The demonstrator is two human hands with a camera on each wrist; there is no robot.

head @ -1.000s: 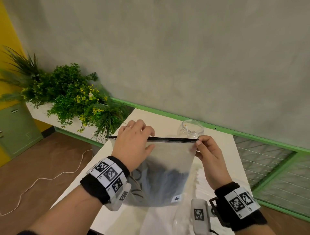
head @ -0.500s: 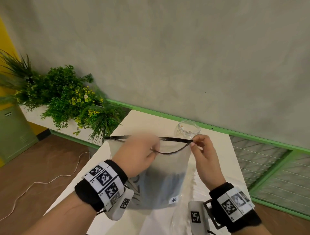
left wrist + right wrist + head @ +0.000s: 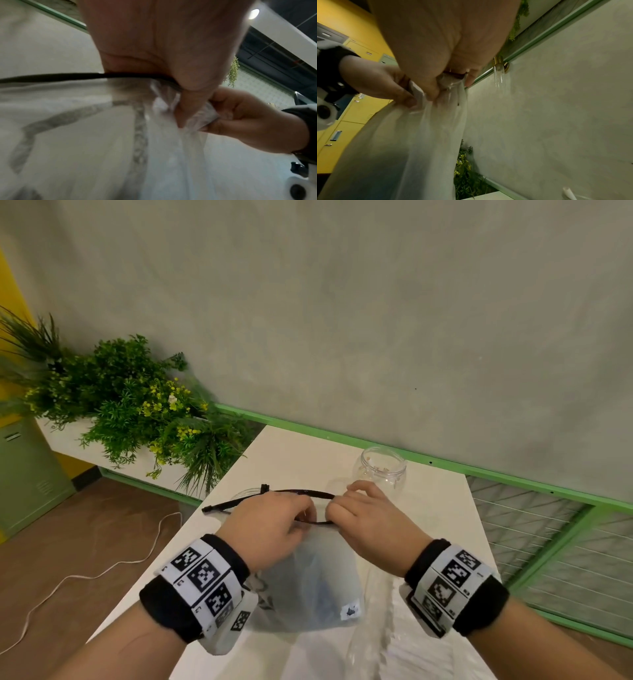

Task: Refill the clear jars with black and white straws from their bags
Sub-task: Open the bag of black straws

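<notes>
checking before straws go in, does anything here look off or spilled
Nothing spilled. Both hands, left hand and right hand, pinch the bag top, its black zip strip pulled apart. The clear jar stands upright behind, holding no straws.

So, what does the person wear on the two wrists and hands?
Each wrist carries a black band wrapped with white panels of square black-and-white code markers: left wrist band, right wrist band. A pale grey camera unit hangs beneath the left band. The forearms have no sleeves, and the hands have no gloves.
</notes>
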